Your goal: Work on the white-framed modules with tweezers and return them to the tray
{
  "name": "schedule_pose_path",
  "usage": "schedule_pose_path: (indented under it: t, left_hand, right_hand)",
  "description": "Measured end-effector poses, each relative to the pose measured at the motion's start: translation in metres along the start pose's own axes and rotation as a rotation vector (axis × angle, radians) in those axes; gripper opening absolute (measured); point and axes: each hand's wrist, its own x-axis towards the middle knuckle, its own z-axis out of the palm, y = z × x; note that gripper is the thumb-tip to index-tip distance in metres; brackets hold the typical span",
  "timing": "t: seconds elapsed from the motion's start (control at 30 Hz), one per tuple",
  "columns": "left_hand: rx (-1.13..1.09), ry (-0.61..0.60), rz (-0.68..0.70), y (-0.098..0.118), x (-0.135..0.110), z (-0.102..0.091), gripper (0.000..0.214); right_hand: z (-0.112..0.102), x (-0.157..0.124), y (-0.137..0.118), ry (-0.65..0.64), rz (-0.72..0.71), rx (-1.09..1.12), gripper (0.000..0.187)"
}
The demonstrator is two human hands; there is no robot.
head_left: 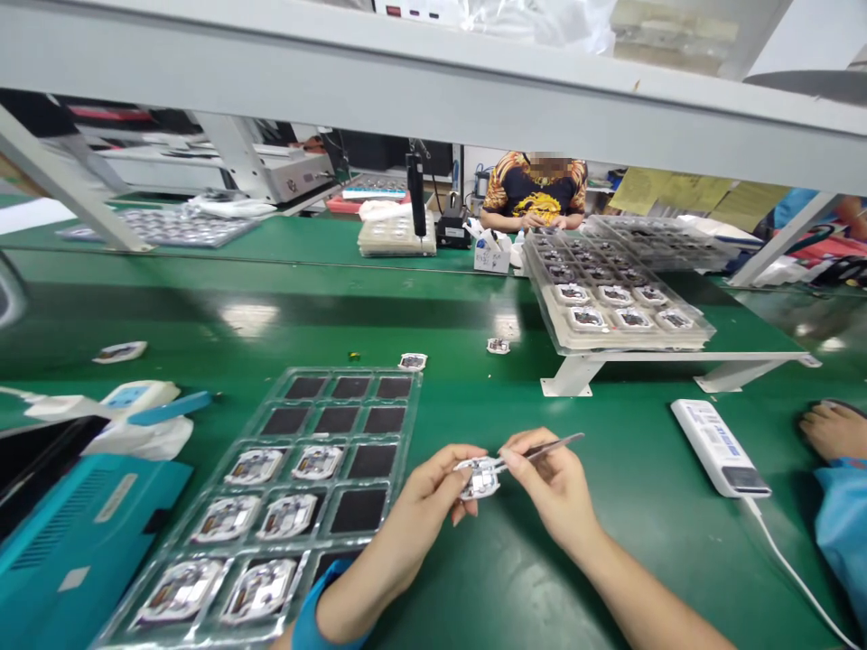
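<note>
My left hand [440,487] is closed on a small white-framed electronic module [480,478] and holds it above the green bench. Pinched in my right hand [552,478] is a pair of tweezers [552,446], its tips at the module's right edge and its back end pointing up to the right. Left of my hands lies a clear plastic tray [406,424] with square pockets. Several similar modules [271,515] fill pockets at its near left, while other pockets show dark bottoms. Whether the tweezer tips grip a part is too small to tell.
Loose modules [413,361] lie beyond the tray. Stacked trays [623,336] stand on a raised shelf at right. A white power strip [719,447] with a cable lies to the right, near another person's hand [836,429]. A teal device [88,533] sits left. Overhead runs a grey beam [433,81].
</note>
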Motion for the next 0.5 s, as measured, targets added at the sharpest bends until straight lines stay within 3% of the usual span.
schedule_pose_path:
  t: [0.2, 0.37, 0.5]
  left_hand:
    - [-0.033, -0.022, -0.021, 0.0017, -0.0016, -0.0003, 0.030]
    - [-0.002, 0.000, -0.039, 0.0061, -0.0016, 0.0016, 0.032]
    - [0.025, 0.015, -0.023, 0.0055, 0.0001, 0.0015, 0.034]
  right_hand:
    - [-0.0019, 0.0046, -0.0015, -0.007, 0.152, 0.046, 0.027]
    - [-0.0021, 0.0016, -0.0015, 0.096, 0.052, 0.040, 0.021]
    - [-0.0021, -0.0024, -0.0009, 0.086, -0.018, -0.015, 0.013]
